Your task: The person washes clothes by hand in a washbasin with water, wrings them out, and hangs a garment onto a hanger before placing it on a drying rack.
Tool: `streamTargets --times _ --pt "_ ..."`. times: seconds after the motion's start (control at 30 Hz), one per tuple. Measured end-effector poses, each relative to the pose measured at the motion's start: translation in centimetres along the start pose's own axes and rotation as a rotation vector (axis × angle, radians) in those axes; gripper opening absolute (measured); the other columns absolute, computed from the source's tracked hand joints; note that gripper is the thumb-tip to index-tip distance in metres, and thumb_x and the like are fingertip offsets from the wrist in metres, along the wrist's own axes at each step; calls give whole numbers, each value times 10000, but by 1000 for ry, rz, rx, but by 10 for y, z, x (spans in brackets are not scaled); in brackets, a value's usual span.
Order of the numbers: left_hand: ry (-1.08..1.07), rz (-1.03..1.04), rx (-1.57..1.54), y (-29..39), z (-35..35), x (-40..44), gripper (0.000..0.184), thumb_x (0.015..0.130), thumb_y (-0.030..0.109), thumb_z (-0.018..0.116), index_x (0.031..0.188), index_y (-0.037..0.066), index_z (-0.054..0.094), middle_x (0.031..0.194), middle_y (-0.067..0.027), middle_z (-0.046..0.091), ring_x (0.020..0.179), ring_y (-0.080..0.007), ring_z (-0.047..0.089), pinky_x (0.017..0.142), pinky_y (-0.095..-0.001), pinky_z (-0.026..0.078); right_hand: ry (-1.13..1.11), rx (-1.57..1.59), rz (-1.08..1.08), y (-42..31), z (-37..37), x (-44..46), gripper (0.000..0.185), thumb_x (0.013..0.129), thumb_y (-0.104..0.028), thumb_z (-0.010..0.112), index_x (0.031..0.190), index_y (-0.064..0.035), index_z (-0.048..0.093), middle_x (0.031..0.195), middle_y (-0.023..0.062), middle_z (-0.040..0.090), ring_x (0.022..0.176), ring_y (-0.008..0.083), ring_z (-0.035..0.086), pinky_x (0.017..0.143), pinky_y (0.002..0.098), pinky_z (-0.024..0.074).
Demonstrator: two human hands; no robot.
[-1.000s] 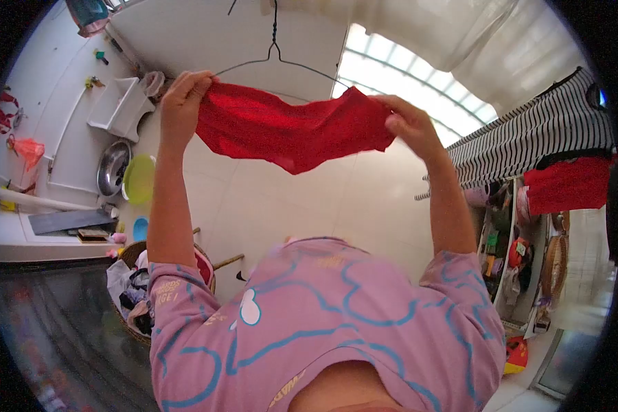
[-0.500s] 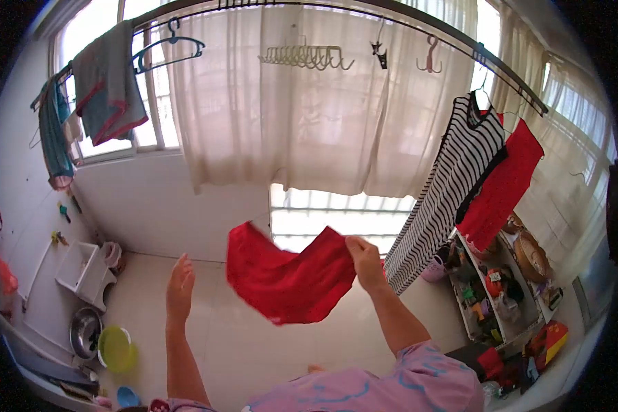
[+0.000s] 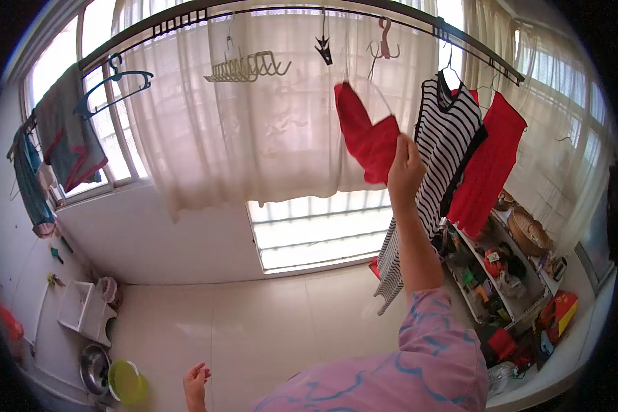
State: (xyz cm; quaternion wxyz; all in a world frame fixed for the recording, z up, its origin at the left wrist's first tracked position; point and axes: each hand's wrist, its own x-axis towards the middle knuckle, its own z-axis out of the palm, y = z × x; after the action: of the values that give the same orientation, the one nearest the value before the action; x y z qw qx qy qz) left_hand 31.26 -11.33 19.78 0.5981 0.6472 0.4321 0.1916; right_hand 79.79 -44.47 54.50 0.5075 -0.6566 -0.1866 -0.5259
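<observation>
My right hand is raised toward the rail, its fingers closed on the edge of a red garment. A thin wire hanger shows above the garment, just under a pink hook; whether it touches the rail I cannot tell. Low in the view, my left hand is over the floor with loosely bent fingers and nothing in it. Close to the right of my raised hand hangs a black-and-white striped garment, with another red garment behind it.
The hanging rail crosses the top, bearing a blue hanger, a ribbed hanger, a black clip and a grey towel. A loaded shelf stands right; a green basin sits lower left.
My right hand has lifted the red garment from low in front of me up toward the rail. My left hand has dropped lower. The view has shifted.
</observation>
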Motion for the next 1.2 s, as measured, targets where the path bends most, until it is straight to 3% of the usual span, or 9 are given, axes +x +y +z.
streamTargets --times 0.37,0.53,0.57,0.7,0.8,0.93,1.03,1.17,1.2 --pt "13 36 -64 23 37 13 230 938 142 565 1120 32 652 885 -41 680 780 -109 620 688 -234 457 101 56 -108 -5 66 120 348 999 -272 444 1056 5 647 963 205 677 886 364 658 778 406 518" --pt "-33 9 45 -4 64 30 270 937 211 580 1088 0 653 845 -21 644 745 -102 555 701 -240 445 -7 -52 -176 52 87 119 342 985 -313 431 1086 -73 652 899 171 677 832 348 644 770 426 502" --pt "-69 54 -46 -18 68 26 270 930 223 581 1067 4 658 839 -11 634 761 -102 557 712 -248 449 -42 -236 -334 139 126 140 346 978 -339 434 1130 -95 628 906 145 671 792 339 632 730 414 509" --pt "-75 83 11 -51 78 20 236 915 250 549 866 29 612 752 11 566 753 -85 516 704 -263 446 -66 -117 -477 141 90 98 309 958 -266 462 1145 -74 616 974 148 654 869 323 619 781 405 498" --pt "17 -36 143 -52 78 -21 321 861 159 591 1152 43 663 935 -75 701 818 -129 614 756 -294 489 -48 183 -458 111 63 29 290 944 -211 483 1157 -58 607 1025 150 641 927 311 608 820 398 490" --pt "82 -212 27 -83 64 -58 311 861 135 581 1139 18 658 936 -90 700 818 -150 618 750 -307 495 -513 603 -259 64 49 -118 281 925 -138 511 1172 -37 595 1092 152 624 1004 296 594 872 389 479" --pt "135 -337 -8 -112 54 -53 316 869 142 572 1145 8 649 932 -78 689 800 -149 614 738 -300 496 -1254 785 -118 7 104 -222 286 910 -84 532 1184 -21 586 1143 155 611 1061 284 584 911 383 471" --pt "186 -473 -63 -155 17 -52 328 882 167 556 1158 10 640 943 -62 672 806 -145 609 743 -293 495 -1805 513 -726 -71 192 -343 351 902 -96 599 1247 -54 550 1262 180 569 1165 321 558 985 378 460" --pt "214 -472 -98 -172 4 -51 326 881 163 555 1155 8 641 936 -61 670 802 -144 608 738 -293 497 -2008 418 -660 -68 209 -372 361 898 -106 602 1252 -58 549 1299 177 540 1211 322 517 1001 374 438"
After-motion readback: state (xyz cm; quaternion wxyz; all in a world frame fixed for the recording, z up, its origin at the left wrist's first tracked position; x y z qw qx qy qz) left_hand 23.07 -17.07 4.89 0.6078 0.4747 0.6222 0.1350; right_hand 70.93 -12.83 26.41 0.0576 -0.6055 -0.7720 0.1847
